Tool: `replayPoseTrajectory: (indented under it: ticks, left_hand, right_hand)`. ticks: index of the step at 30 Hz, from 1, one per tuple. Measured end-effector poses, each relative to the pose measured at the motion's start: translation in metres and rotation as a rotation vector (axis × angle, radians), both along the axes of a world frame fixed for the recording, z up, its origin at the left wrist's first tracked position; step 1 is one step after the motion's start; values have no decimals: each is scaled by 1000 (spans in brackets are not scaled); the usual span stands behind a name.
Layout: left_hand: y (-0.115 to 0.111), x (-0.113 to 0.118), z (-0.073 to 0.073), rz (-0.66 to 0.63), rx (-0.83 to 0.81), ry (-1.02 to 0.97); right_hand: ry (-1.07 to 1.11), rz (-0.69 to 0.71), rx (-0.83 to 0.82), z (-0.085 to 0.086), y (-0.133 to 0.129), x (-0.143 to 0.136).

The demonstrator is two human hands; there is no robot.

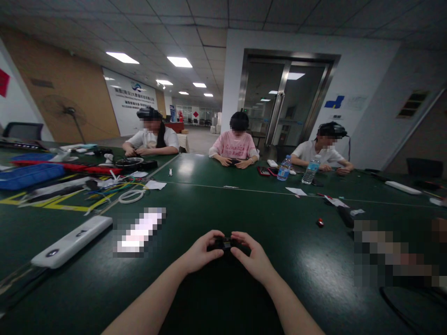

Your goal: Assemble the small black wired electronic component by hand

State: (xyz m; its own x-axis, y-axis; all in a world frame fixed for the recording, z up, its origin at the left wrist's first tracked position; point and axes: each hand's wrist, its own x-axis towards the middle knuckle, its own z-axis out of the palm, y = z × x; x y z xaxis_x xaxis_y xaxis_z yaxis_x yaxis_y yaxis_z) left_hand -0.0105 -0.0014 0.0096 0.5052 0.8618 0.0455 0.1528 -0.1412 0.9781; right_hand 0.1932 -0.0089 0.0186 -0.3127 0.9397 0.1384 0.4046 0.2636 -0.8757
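A small black object [226, 243], too dark and small to identify, is between my two hands just above the green table, near its front edge. My left hand [200, 252] has its thumb and fingers closed on the object's left end. From the other side, my right hand [255, 257] pinches the right end, thumb below and fingertips on top. Only the middle of the object shows; the fingers hide both ends. On the table to the left lies a blurred-out bright flat item [141, 232].
A long white device [75, 242] with a cable lies at left. Farther back are blue trays [33, 176], a coiled white cable [132, 196] and wires. To the right are a small red item [320, 223] and water bottles [310, 170]. Three people sit across the table.
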Motion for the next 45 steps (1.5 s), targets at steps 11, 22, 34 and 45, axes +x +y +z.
replayPoseTrajectory:
  ticks: [11,22,34,45]
  left_hand:
    - [-1,1,2,-24,-20,6]
    - [0,-2,0,-22,-52,17]
    - [2,0,-4,-17,-9,34]
    - [2,-2,-4,-30,-28,30]
  right_hand:
    - [12,4,-13,-5,2,-2]
    - [-2,39,-68,9,-5,-2]
    - [84,74,45,-6,0,-1]
    - [41,74,2,3,-2,-1]
